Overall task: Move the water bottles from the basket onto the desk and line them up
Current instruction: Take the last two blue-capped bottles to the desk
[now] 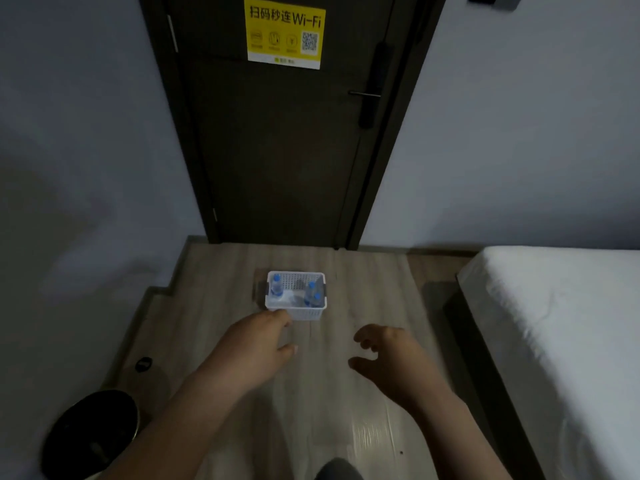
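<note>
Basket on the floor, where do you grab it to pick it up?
Probably by its two short ends: the white basket has a dark handle on each. Come in from the left and the right together and lift it level, because the bottles stand upright inside.

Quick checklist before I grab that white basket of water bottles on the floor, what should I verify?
1. Left hand empty: ok.
2. Right hand empty: ok.
3. Basket upright on the floor before the door: ok.
4. Water bottles standing inside the basket: ok, three show.
5. Left hand touching the basket's near rim: cannot tell.
6. Desk in view for placing: not ok, none visible.
</note>
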`<state>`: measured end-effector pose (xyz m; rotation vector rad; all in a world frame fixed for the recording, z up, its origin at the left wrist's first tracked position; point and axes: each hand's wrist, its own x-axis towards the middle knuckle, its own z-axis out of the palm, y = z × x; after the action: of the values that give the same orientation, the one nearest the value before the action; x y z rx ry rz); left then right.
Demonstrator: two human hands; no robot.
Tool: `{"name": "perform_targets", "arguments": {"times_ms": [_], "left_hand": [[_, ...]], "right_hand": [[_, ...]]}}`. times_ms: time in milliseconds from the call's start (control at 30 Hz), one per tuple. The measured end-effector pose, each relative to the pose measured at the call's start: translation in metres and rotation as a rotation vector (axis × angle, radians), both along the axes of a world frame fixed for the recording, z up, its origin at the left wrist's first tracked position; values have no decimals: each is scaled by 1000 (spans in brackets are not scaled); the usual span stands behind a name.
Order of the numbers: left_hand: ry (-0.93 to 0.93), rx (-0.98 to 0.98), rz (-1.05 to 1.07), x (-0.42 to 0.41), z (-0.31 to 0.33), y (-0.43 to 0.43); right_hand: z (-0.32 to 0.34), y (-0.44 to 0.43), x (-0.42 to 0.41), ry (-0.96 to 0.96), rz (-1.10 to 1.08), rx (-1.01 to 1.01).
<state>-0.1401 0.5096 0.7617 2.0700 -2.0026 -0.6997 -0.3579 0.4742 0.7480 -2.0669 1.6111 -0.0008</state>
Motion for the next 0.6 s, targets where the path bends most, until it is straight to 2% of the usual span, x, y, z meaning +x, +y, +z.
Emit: {"name": "perform_targets", "arguments": {"times_ms": [433, 600], "left_hand": [[29, 92, 63, 16, -29, -213], [56, 40, 108, 13, -24, -300]], "right_hand": [[-36, -231, 17, 20, 78, 27], [-34, -327, 19, 17, 110, 9]]}}
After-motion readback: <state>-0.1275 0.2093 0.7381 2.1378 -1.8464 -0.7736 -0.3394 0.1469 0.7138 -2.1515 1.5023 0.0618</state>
